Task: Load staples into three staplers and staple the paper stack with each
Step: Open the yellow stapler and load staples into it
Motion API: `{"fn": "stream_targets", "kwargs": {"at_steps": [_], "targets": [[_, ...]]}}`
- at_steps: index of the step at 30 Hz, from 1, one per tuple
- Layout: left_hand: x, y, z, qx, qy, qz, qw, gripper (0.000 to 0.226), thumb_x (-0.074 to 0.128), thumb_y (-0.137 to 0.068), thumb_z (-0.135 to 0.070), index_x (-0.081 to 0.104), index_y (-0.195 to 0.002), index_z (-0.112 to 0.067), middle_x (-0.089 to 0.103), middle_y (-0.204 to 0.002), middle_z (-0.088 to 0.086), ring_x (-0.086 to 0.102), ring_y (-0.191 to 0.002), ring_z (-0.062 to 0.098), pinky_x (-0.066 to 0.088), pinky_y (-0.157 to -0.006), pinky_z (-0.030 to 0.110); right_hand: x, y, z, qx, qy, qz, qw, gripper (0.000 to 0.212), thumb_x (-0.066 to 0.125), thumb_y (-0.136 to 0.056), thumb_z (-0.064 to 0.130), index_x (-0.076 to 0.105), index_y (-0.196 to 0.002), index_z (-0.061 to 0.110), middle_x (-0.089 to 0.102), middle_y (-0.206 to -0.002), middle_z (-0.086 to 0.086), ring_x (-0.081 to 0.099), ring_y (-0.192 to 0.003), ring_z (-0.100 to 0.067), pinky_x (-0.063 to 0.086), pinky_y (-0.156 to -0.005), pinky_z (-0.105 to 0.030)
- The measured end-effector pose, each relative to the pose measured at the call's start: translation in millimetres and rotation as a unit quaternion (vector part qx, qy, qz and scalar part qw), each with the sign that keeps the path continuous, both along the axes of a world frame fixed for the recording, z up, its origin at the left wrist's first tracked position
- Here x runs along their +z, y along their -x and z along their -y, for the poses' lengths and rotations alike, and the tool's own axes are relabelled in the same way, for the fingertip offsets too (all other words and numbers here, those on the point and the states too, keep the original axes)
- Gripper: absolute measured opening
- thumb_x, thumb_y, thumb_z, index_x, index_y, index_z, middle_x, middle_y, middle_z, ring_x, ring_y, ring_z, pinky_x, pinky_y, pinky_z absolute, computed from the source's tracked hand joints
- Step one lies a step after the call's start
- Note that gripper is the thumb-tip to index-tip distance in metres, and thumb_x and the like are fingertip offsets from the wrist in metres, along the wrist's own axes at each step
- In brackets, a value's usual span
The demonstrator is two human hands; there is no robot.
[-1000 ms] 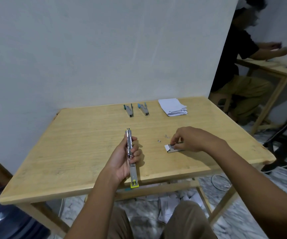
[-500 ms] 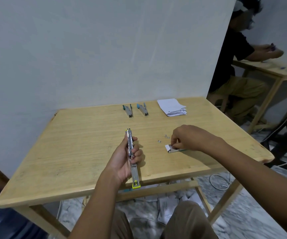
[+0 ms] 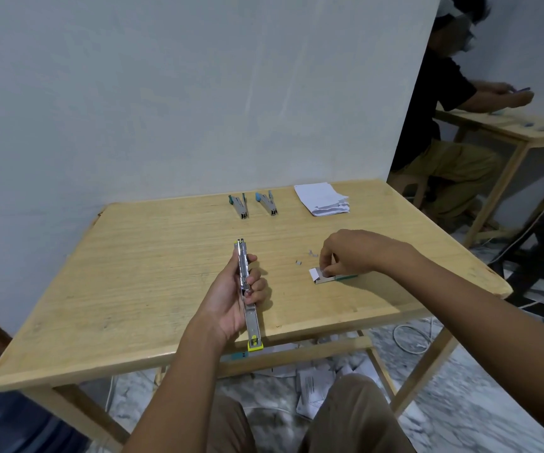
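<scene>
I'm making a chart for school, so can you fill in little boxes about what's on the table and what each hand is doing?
Left hand: grips the open stapler, yellow-tipped tray slid out
Right hand: fingers pinch at the open end of the staple box
Waiting: green-capped stapler and blue-capped stapler, side by side near the wall
Paper stack: right of them, untouched
Loose staples: beside the box, on the table
</scene>
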State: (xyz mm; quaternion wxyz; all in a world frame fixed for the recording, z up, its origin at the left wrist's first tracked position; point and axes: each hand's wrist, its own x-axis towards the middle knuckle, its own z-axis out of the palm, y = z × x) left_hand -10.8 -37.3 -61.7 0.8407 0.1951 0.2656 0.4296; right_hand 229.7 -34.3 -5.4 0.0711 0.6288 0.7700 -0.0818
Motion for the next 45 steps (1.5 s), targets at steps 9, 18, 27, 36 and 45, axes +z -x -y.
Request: {"fn": "stream_targets", "kwargs": {"at_steps": [9,18,27,36,45], "targets": [[1,-1,1,0.006,0.0,-0.005,1.0,0.035,0.049,-0.099,-0.043,0.054,-0.083,-0.012,0.035,-0.052,0.0,0.031,-0.04,0.009,0.027,-0.03,0.017,-8,-12,-8,0.01,-0.016,-0.08,0.997,0.011,0.067,-0.075,0.045,0.064,-0.08,0.036,0.06,-0.088,0.014,0.058,-0.08,-0.012,0.05,-0.069,-0.032],[1,-1,0,0.008,0.002,-0.014,1.0,0.034,0.049,-0.098,-0.043,0.054,-0.086,-0.012,0.035,-0.052,0.0,0.033,-0.04,0.009,0.025,-0.032,0.016,-27,-14,-7,-0.034,-0.082,-0.331,0.939,0.005,0.075,-0.076,0.026,0.072,-0.078,0.023,0.059,-0.063,0.009,0.048,-0.059,-0.008,0.045,-0.061,-0.027],[0,-2,-1,0.007,-0.004,-0.016,1.0,0.035,0.048,-0.099,-0.043,0.055,-0.084,-0.012,0.035,-0.052,0.0,0.032,-0.039,0.009,0.024,-0.033,0.016,-36,-12,-8,0.024,-0.089,-0.244,0.966,0.017,0.071,-0.084,0.03,0.079,-0.098,0.023,0.073,-0.088,0.014,0.064,-0.077,-0.003,0.053,-0.067,-0.022],[-1,-1,-2,0.005,-0.005,-0.013,1.0,0.035,0.049,-0.098,-0.043,0.055,-0.084,-0.012,0.035,-0.053,0.0,0.032,-0.04,0.009,0.027,-0.03,0.016,-41,-16,-6,0.002,-0.106,-0.313,0.944,0.015,0.071,-0.089,0.027,0.075,-0.103,0.03,0.072,-0.095,0.012,0.065,-0.084,-0.007,0.053,-0.075,-0.022],[-3,-1,-3,-0.002,-0.003,-0.006,1.0,0.035,0.051,-0.098,-0.043,0.057,-0.083,-0.012,0.035,-0.054,0.0,0.031,-0.043,0.009,0.027,-0.032,0.017,-21,5,1,-0.038,-0.153,-0.466,0.871,0.008,0.074,-0.087,0.021,0.078,-0.092,0.017,0.076,-0.084,0.013,0.068,-0.078,-0.009,0.053,-0.07,-0.016]]}}
